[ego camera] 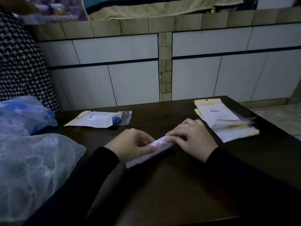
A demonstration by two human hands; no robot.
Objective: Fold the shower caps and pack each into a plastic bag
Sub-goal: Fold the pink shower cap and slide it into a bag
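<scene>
My two arms in black sleeves [244,185] come up from the bottom of the frame onto the dark table [171,193]. In the middle of the frame lies a shower cap [151,152] folded into a long thin white strip, slanting from lower left to upper right on the table. My left hand [130,142] holds the strip near its middle, with my thumb and fingers curled round it. My right hand [190,137] is on the upper right end of the strip, fingers bent and pressing down on it, and the tips pinch the edge.

At the lower left of the frame there is a big puffy shower cap with green marks [35,168]. Just above it, at the left edge, is another one with blue spots [24,115].

Past my hands, left of the middle, a plastic bag [99,119] lies flat on the table with something blue inside its right end. At the right, a small pile of plastic bags [226,121] with yellow tops lies near the table edge.

Farther back is a wall of pale tiles [211,70]. At the upper left, a person in black and white checked cloth [21,66] stands.
</scene>
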